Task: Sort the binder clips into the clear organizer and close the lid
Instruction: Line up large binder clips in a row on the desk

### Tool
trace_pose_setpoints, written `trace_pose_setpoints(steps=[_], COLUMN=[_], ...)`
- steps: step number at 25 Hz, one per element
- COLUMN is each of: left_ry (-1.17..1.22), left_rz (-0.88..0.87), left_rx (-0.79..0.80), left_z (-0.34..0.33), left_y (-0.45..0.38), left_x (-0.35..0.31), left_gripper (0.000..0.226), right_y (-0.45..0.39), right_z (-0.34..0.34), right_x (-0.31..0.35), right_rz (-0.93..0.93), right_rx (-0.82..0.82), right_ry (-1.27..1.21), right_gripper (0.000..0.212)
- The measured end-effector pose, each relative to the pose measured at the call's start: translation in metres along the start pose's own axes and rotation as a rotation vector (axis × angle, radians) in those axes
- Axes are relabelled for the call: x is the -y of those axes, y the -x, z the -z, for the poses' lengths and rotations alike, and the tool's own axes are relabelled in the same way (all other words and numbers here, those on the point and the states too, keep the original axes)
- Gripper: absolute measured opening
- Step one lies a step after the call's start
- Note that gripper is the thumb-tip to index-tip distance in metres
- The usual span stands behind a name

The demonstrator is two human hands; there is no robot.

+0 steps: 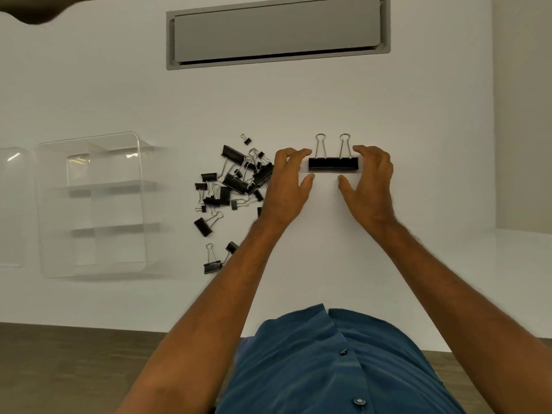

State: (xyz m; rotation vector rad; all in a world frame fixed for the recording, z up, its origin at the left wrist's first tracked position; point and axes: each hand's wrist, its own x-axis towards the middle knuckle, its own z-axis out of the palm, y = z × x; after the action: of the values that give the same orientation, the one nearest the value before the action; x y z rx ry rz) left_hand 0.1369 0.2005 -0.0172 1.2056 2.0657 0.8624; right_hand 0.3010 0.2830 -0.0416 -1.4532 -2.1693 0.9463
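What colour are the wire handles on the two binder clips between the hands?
Silvery metal on the two binder clips, best seen in the head view.

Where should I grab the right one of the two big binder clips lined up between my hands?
Pinch the right big clip by its wire loop, coming from above. The loop points away from you with clear space around it, while its black body touches the left big clip.
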Motion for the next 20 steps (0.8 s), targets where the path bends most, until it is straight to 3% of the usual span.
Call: trace_pose_setpoints(steps=[5,10,14,20], left_ry=[-0.170,0.054,-0.078,-0.286], left_rz=[-0.037,0.005,0.141,0.249], left_rx=[-0.175,-0.253,-0.394,-0.181], left_z=[0.062,0.098,0.122,0.138], left_y=[0.036,0.051,0.057,0.059], left_x=[0.039,0.066,0.090,0.132], left_gripper=[0.025,0.021,0.024,0.055], right_y=[0.034,0.042,0.033,0.016], right_z=[-0.008,-0.041,-0.066,-0.117], right_x=[0.045,0.084,0.116,0.157], right_rz=[0.182,0.289,0.320,0.404], right_rx=[-0.004,0.142,0.233,0.352], right_ry=[0.009,0.055,0.052,0.174], right_gripper=[0.054,0.048,0.047,0.048])
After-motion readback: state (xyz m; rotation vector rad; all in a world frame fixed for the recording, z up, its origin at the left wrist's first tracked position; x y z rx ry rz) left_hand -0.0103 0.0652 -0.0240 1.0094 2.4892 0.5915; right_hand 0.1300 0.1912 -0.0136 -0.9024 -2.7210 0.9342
